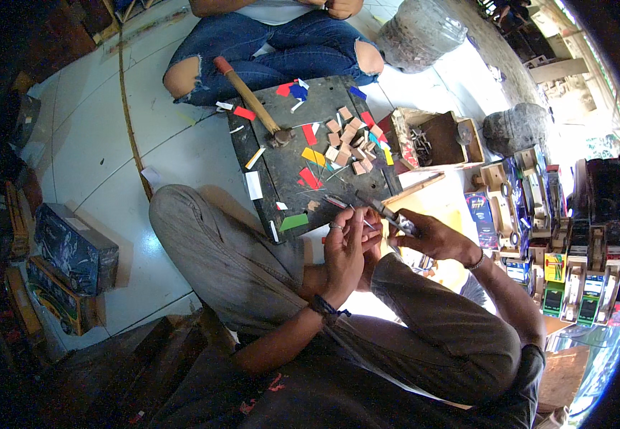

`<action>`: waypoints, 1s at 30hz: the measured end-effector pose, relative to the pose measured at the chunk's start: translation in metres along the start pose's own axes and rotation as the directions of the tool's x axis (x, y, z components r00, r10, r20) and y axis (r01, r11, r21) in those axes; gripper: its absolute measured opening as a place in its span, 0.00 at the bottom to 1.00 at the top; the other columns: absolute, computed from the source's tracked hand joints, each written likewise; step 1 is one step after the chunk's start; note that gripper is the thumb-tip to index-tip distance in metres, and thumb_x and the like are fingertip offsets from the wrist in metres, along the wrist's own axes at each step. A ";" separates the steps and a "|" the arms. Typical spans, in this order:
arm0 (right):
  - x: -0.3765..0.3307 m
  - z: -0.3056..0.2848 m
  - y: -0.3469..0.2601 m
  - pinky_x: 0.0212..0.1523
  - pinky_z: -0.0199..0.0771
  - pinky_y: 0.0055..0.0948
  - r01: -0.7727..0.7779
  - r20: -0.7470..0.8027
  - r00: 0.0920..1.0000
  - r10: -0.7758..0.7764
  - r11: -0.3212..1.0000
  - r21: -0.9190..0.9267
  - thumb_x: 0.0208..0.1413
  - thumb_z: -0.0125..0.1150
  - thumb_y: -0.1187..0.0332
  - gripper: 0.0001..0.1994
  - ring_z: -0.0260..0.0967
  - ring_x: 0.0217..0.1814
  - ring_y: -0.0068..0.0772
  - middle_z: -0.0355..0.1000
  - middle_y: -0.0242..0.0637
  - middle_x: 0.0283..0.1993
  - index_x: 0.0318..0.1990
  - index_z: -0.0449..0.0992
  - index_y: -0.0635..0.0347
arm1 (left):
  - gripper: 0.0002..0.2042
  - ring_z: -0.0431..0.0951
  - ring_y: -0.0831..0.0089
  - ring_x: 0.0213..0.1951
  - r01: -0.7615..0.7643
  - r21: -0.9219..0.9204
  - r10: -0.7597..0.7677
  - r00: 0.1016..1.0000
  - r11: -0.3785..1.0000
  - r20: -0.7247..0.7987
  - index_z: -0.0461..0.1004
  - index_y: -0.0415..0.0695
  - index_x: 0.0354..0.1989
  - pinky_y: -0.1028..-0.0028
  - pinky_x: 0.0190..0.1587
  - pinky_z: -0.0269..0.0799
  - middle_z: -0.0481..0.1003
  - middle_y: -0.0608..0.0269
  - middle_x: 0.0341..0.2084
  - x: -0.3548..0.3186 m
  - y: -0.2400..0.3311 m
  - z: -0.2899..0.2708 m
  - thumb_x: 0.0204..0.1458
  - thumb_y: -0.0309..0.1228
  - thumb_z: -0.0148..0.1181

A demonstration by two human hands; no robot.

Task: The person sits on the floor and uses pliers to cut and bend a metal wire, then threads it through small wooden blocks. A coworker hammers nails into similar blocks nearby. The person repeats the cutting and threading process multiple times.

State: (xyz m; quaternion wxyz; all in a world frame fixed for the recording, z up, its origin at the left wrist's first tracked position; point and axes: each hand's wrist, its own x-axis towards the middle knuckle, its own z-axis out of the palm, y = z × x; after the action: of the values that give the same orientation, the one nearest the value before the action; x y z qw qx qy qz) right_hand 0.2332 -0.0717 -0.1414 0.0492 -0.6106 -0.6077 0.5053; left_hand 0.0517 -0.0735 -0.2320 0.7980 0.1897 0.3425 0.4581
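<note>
My left hand is raised over my lap near the table's front edge, its fingers pinched together around a thin pen-like rod. Close beside it, my right hand is closed on a grey metal hand tool, whose narrow dark end points toward the table. Its exact kind is hard to make out. Just beyond both hands stands a low dark wooden table. Small wooden blocks are heaped on its right half. A hammer with a wooden handle lies across its far left part.
Coloured scraps, including a green piece and a white piece, lie on the table. Opposite sits a person in torn jeans. A wooden box stands right. Boxed goods lie left; wooden toy-like vehicles line the right.
</note>
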 end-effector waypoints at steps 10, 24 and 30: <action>-0.007 -0.001 0.037 0.46 0.72 0.29 -0.184 0.009 0.983 0.185 0.970 0.161 0.60 0.60 0.67 0.13 0.69 0.42 0.21 0.76 0.34 0.39 0.49 0.72 0.62 | 0.13 0.75 0.76 0.40 -0.061 0.016 0.060 0.997 0.998 0.043 0.67 0.38 0.46 0.71 0.45 0.79 0.71 0.62 0.36 0.018 0.009 0.016 0.64 0.37 0.49; 0.042 -0.028 -0.035 0.44 0.71 0.30 0.096 -0.173 0.980 -0.096 0.995 -0.013 0.58 0.61 0.68 0.14 0.71 0.41 0.26 0.75 0.41 0.38 0.49 0.72 0.64 | 0.15 0.75 0.74 0.45 -0.358 0.001 0.358 0.933 0.934 0.035 0.66 0.41 0.52 0.71 0.48 0.76 0.73 0.61 0.43 0.059 0.066 0.021 0.62 0.37 0.52; 0.063 -0.032 -0.050 0.42 0.72 0.31 0.135 -0.228 0.966 -0.124 0.990 0.036 0.58 0.61 0.67 0.14 0.71 0.40 0.26 0.76 0.42 0.37 0.49 0.73 0.63 | 0.18 0.73 0.74 0.48 -0.218 0.188 0.198 0.973 0.958 0.119 0.61 0.39 0.57 0.77 0.49 0.72 0.69 0.59 0.48 0.031 0.036 0.023 0.63 0.35 0.51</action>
State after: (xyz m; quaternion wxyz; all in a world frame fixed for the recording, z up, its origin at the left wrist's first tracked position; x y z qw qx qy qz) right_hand 0.2045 0.0084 -0.1276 0.1662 -0.6215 -0.6238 0.4439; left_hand 0.0576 -0.0282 -0.2060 0.7383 0.3263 0.3251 0.4927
